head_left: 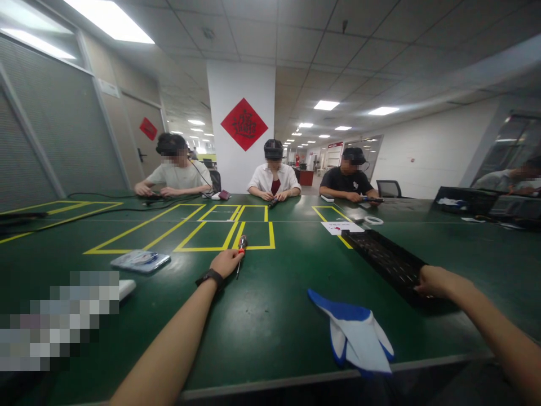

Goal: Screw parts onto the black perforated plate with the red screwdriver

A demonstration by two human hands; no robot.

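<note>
My left hand (226, 262) reaches out over the green table (270, 316) and is closed around a small screwdriver (241, 246) with a red and silver handle. A black watch sits on that wrist. My right hand (431, 281) rests closed on the near end of a long black tray (384, 259) that runs away to the upper left; its fingers curl over the tray's edge. A white and blue glove (355, 335) lies flat on the table between my arms, near the front edge.
A phone-like flat item (140, 260) lies left of my left hand. Yellow tape boxes (220, 228) mark the table. A white paper (341, 227) and a tape roll (373, 220) lie beyond the tray. Three people sit working at the far side; another sits at far right.
</note>
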